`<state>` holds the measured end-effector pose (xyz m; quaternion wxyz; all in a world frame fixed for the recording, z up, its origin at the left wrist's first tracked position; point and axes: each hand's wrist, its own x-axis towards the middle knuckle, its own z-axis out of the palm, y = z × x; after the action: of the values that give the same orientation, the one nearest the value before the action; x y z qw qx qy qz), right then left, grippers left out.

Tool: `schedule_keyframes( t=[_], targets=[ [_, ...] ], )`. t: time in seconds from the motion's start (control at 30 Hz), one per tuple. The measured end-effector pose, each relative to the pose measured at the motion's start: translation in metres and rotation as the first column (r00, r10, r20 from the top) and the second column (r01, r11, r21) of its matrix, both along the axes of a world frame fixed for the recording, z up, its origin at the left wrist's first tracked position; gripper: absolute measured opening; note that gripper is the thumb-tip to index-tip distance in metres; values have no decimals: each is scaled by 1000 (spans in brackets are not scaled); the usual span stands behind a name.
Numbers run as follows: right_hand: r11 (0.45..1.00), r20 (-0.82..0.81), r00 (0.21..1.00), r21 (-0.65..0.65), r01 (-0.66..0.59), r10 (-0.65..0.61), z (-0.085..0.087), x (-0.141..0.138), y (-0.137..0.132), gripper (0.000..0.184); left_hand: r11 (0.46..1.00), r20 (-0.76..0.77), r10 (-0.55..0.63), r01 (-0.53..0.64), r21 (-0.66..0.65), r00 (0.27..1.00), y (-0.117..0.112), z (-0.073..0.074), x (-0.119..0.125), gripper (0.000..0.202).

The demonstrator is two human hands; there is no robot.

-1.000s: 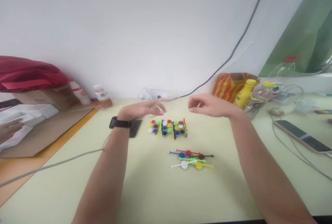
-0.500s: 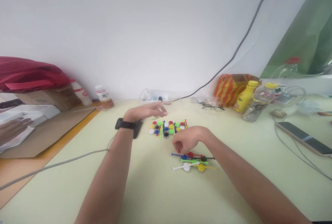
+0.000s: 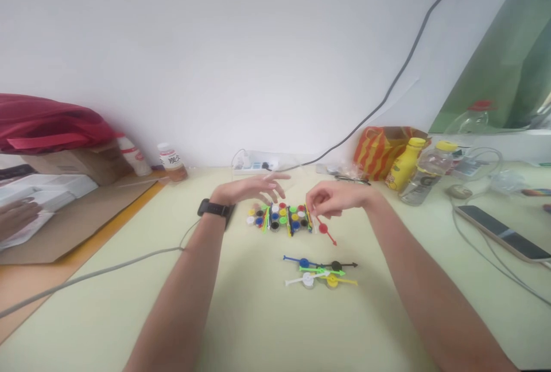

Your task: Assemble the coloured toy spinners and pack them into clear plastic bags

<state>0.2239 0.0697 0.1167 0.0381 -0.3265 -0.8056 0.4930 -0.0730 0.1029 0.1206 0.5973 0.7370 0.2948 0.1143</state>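
My right hand (image 3: 338, 197) is closed, its fingers pinching the tail of a red arrow spinner (image 3: 322, 228), a round disc with an arrow whose tip points down and right. Just left of it lies a cluster of colourful arrow spinners (image 3: 283, 219) set close together in rows. Over the back left part of this cluster hovers my left hand (image 3: 253, 188), open with fingers spread and holding nothing. Nearer to me is a looser group with a blue spinner (image 3: 303, 263), a black spinner (image 3: 336, 266), a green spinner (image 3: 321, 271), a white spinner (image 3: 307, 280) and a yellow spinner (image 3: 333, 281).
A dark flat object partly shows behind my left wrist. A power strip (image 3: 253, 167) and glasses (image 3: 353, 179) lie by the wall. Right stand a striped bag (image 3: 370, 154), bottles (image 3: 402, 165) and a phone (image 3: 503, 231). Another person's hand (image 3: 19, 220) is at white trays, far left.
My right hand has picked the red spinner out of the near group and carried it up beside the right end of the cluster. My left hand has shifted slightly right.
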Motion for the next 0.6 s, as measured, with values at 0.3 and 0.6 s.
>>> schedule_keyframes(
  t=[0.3, 0.6],
  targets=[
    [849, -504, 716, -73, 523, -484, -11, 53, 22, 24, 998, 10, -20, 21, -64, 1000, 3, -9, 4, 69],
    [730, -762, 410, -117, 673, -500, -1, 74, 19, 17, 997, -4, -74, 74, -28, 997, 3, -12, 13, 60]
  ],
)
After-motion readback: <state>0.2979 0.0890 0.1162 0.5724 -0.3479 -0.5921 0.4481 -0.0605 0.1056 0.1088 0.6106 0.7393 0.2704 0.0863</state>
